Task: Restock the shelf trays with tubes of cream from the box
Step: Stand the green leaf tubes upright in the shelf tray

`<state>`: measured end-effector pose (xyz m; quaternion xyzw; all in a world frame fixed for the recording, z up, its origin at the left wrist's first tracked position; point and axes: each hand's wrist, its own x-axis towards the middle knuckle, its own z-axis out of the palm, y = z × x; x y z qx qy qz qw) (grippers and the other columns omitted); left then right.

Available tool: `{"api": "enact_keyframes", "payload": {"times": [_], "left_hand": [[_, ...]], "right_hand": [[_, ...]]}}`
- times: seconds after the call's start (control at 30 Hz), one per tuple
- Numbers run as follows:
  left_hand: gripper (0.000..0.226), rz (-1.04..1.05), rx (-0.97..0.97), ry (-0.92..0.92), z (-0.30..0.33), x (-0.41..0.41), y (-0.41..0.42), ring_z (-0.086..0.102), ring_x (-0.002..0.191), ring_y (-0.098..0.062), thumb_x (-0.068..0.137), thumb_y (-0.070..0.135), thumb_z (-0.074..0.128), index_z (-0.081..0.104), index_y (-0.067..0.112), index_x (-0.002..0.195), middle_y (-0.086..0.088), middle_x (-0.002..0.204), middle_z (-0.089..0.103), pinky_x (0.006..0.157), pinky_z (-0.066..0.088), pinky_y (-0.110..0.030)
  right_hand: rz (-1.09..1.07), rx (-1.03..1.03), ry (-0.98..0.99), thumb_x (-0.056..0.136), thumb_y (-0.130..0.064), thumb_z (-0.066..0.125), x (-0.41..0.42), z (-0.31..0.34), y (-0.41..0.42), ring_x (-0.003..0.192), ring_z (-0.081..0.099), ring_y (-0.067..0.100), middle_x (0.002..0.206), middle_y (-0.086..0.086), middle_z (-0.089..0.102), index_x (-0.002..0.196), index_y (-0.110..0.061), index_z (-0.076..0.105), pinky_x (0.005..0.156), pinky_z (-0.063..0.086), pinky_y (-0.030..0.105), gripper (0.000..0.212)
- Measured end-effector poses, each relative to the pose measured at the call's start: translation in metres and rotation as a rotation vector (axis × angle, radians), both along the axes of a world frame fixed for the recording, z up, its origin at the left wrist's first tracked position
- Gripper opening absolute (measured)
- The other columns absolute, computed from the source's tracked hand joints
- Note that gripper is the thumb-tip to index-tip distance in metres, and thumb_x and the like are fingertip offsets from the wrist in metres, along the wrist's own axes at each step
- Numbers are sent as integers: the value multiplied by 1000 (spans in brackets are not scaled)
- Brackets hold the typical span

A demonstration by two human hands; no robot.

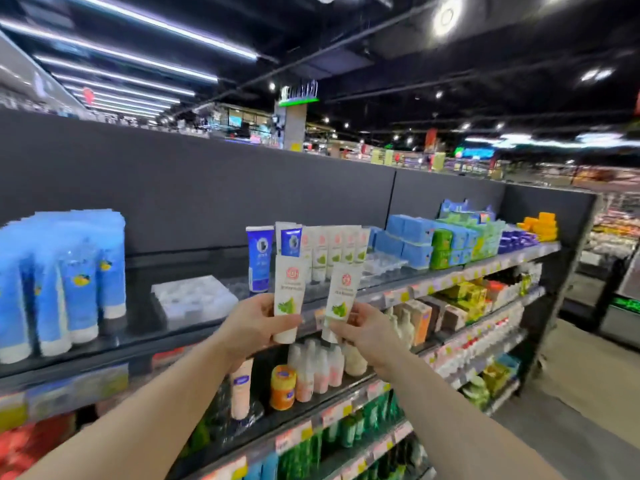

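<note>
You have one tube of cream in each hand. Your left hand (258, 325) grips the left tube (290, 299) low down, with your thumb and fingers curled around its bottom part. Your right hand (360, 332) grips the right tube (341, 299) the same way, down near its cap. The box is not in view.

Both tubes stand up tall, cap end down and flat end up. The left tube is nearly straight. The right tube leans a little to the right at the top. They are just beside each other but do not touch.

The place they need to go is farther away than your fingers, on the top shelf (433, 277). A row of the same white and green tubes (334, 251) stands there, right behind the two you hold. A clear tray (382, 266) with open holes lies just to the right of that row. Another clear tray (192, 299) sits near the shelf edge, to the left of your left hand. Two blue tubes (259, 258) stand between that tray and the white row.

Your right hand looks closer to the open holes on the right. The tubes already point the right way, so I think you only need to reach forward and a bit right, then lower each cap into a hole.
</note>
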<state>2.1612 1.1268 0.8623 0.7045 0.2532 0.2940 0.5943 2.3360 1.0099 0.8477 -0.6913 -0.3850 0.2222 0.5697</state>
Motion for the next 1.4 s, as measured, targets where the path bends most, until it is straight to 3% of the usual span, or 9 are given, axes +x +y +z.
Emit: {"api": "enact_keyframes", "payload": {"times": [0.1,0.27,0.47,0.53,0.6,0.87,1.13,1.3,1.4], "left_hand": [[21,22,31,-7,10,28,19,71,94,-13,83,15,73,66,23,101,6,102,74,78,59,-33],[28,169,48,12,9,53,40,70,93,-12,78,20,77,63,28,102,10,100,73,80,59,-37],[25,395,76,6,4,73,36,69,90,-6,79,23,76,63,28,100,12,96,72,74,55,-26],[26,447,64,18,3,81,31,69,92,-8,80,22,75,62,27,102,11,99,72,76,57,-27],[29,501,47,21,-1,89,28,69,96,-10,79,21,76,63,25,104,9,102,73,83,58,-34],[34,663,32,14,-5,110,19,70,93,-8,78,22,77,63,25,108,9,101,74,86,58,-37],[29,696,76,43,3,125,13,69,86,-4,82,20,73,58,30,104,11,98,70,64,55,-20],[31,674,123,91,10,139,11,66,90,-3,81,23,74,54,35,101,15,100,67,64,51,-16],[33,651,187,129,13,151,10,62,91,1,81,23,74,55,33,108,18,100,65,64,47,-14]], "right_hand": [[-5,36,-18,82,-18,75,33,17,28,90,68,16,96,-5,74,103,-23,69,77,54,31,23],[6,33,-217,83,-25,74,70,34,83,87,65,6,93,-14,71,98,-29,65,69,47,20,18],[117,-32,-395,83,-14,70,107,24,147,81,63,17,79,-6,66,85,-22,57,80,56,43,16],[135,-42,-510,85,-11,64,120,16,160,70,57,10,69,-9,58,82,-21,53,81,55,32,16],[227,-28,-598,87,-13,66,126,10,165,70,51,4,74,-12,52,91,-21,48,64,43,12,20],[415,-75,-564,88,-29,67,136,9,164,99,60,16,105,-6,64,106,-22,53,88,51,37,24],[378,-138,-669,88,-38,65,136,8,160,108,57,19,111,-8,64,97,-33,45,105,38,44,22],[424,-100,-455,83,-40,71,145,12,157,102,59,15,101,-13,62,102,-32,53,97,48,43,28],[390,98,-283,87,-46,64,152,24,136,90,60,4,99,-14,62,117,-23,57,77,51,23,38]]}}
